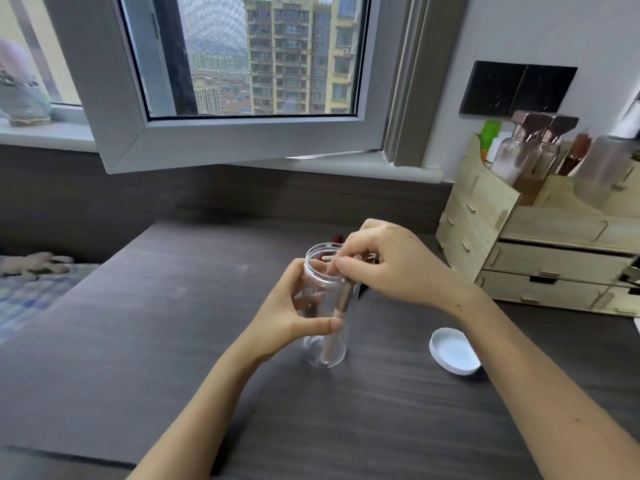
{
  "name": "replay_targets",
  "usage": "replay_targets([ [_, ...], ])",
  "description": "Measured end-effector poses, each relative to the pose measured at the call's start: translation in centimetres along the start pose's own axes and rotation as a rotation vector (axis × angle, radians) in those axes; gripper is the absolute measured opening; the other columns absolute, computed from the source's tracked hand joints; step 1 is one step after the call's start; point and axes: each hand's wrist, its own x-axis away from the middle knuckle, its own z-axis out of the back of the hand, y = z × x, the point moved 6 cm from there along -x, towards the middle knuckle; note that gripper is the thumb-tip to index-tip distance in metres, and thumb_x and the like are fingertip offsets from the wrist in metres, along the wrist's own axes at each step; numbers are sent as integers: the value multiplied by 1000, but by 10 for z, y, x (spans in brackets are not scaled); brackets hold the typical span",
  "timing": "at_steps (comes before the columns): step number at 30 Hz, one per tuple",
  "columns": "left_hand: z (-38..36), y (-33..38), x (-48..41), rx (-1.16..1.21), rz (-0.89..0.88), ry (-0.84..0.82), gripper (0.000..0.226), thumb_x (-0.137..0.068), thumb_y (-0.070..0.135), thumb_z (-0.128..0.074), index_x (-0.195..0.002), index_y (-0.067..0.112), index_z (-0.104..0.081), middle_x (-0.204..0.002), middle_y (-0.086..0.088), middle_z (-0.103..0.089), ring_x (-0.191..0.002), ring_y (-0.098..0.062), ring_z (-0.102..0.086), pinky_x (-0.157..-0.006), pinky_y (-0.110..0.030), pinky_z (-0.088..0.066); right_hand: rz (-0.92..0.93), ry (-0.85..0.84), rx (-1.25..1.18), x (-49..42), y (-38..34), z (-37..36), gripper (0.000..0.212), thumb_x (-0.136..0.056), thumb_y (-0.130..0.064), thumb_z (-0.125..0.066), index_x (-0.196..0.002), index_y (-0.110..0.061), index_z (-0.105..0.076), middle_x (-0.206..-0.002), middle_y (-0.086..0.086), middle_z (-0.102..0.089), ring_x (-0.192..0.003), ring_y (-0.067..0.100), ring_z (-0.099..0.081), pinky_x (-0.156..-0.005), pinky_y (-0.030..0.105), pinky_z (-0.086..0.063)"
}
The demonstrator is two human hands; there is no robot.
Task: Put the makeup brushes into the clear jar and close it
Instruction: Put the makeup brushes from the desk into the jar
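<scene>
The clear jar point(323, 351) stands upright and uncapped on the dark desk. My left hand point(294, 313) wraps around its left side, thumb across the front. One makeup brush point(337, 308) with a pale handle and rose-gold ferrule stands inside the jar, handle end down. My right hand point(388, 263) hovers over the jar's mouth, fingers pinched on the top of the brush; more brush parts show under its fingers, but I cannot tell how many. The white lid point(453, 355) lies on the desk to the right of the jar, apart from it.
A wooden drawer organiser point(540, 251) with bottles and cosmetics stands at the right. An open window sash point(242, 133) hangs over the desk's far edge. A bed with a checked sheet point(31, 296) lies to the left. The dark desk point(173, 341) stretches in front.
</scene>
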Motion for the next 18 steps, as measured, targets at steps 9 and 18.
replay_targets([
  [9,24,4,2,-36,96,-145,72,-49,17,-83,-117,24,-59,-125,0,-65,-119,-17,-59,-106,-34,-43,-85,153,43,-33,77,-33,20,-87,-16,-56,-93,-14,-75,-97,4,-74,-87,22,-63,-79,30,-45],
  [18,23,2,0,48,120,-191,72,-47,11,-82,-114,16,-58,-110,8,-71,-107,-11,-64,-88,-21,-49,375,-44,780,-64,74,-120,14,-65,-6,-68,-63,-20,-66,-71,-4,-67,-69,21,-62,-62,26,-49],
])
